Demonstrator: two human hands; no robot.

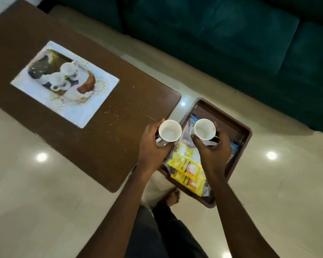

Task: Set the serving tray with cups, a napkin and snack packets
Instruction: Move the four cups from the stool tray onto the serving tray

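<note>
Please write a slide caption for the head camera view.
Left hand grips the left cup, right hand the right cup, by a brown tray holding snack packets.

Bench (pixel 104 131), left half of frame: mid-brown wood, pale scuffs and specks. Placemat (pixel 93 103) on it, upper left: white to pale blue ground, printed photo of two white cups with dark blue motifs, brown bread, gold speckle. Tray (pixel 229 121), centre right: dark reddish brown, plain. Left cup (pixel 169 130) and right cup (pixel 204 129), centre: plain white, insides off-white. Snack packets (pixel 188 168), lower centre: bright yellow, white dots, red-orange and black panels. Plastic bag (pixel 186 135) by them: clear, blue strip at edge. Sofa (pixel 231 34), top right: deep teal, plain. Floor (pixel 45 211): glossy cream, white light spots. Trousers (pixel 157 231), bottom centre: dark grey.
</note>
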